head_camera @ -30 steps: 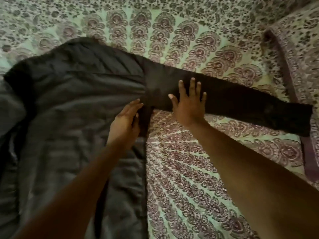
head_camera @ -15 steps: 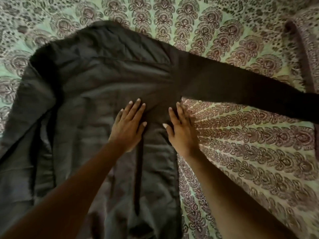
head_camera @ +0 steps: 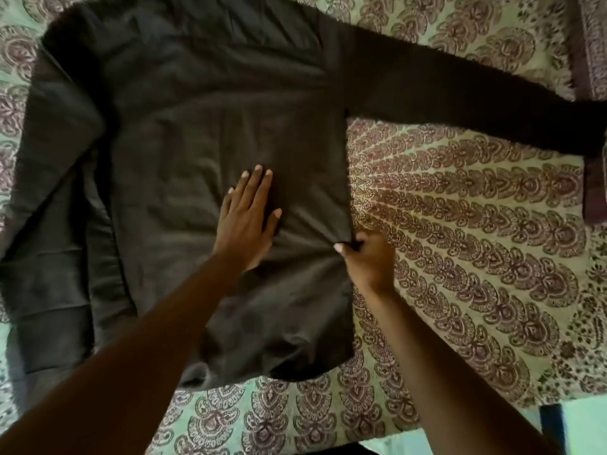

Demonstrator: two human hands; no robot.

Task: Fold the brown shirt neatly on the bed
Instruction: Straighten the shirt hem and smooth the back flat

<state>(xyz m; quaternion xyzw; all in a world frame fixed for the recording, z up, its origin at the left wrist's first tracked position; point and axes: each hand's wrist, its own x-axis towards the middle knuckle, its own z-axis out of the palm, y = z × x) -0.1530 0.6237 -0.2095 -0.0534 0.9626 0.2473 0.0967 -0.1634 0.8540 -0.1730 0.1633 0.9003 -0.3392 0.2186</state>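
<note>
Bed: covered with a pale green spread printed all over in maroon paisley fans; it fills pretty much the whole view, and its near edge shows at the bottom right.
Shirt spot: brown shirt lies flat on the left half of the bed, collar end away from the person, hem nearest them.
Long axis: the body runs from the far side of the bed toward the person, so roughly straight up and down in the view.
Right sleeve: this sleeve sticks out straight to the right and a bit toward the near side; the cuff end runs off the right edge of the view.
Left sleeve: folded down along the left side of the body, lying more or less parallel to it.
Left hand: left hand is flat on the middle of the shirt body, fingers straight and close together, pointing away from the person, palm pressing the cloth.
Right hand: right hand sits at the shirt's right side seam, about halfway down the body.
Grip: thumb and fingers of the right hand are pinched on that edge, and creases fan out from the pinch into the fabric.
Hem: a little rumpled at the bottom, just under the left forearm.
</note>
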